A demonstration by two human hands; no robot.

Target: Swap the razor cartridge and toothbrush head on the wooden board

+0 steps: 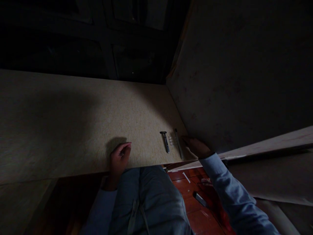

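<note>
Probably light, and best taken gently

We judge the razor [166, 143] to be light and stiff, best taken by its handle, away from the head, which may be sharp. The slim stick [179, 143] looks rigid and smooth, so it could slip or roll; we would pinch it around the middle. Between the two lie small clear pieces [172, 141], too dim for us to name; they look light, perhaps brittle, and call for a soft touch.

All of these lie near the right end of the worktop [85, 111], close to its front edge. The stick is nearest our right hand [197, 147], with the clear pieces and then the razor further left. That hand points towards the stick, but in the shadow we cannot tell whether its fingers are spread or closed. Our left hand [120, 158] is well apart, fingers curled and thumb close against them; we cannot tell whether it pinches anything.
</note>
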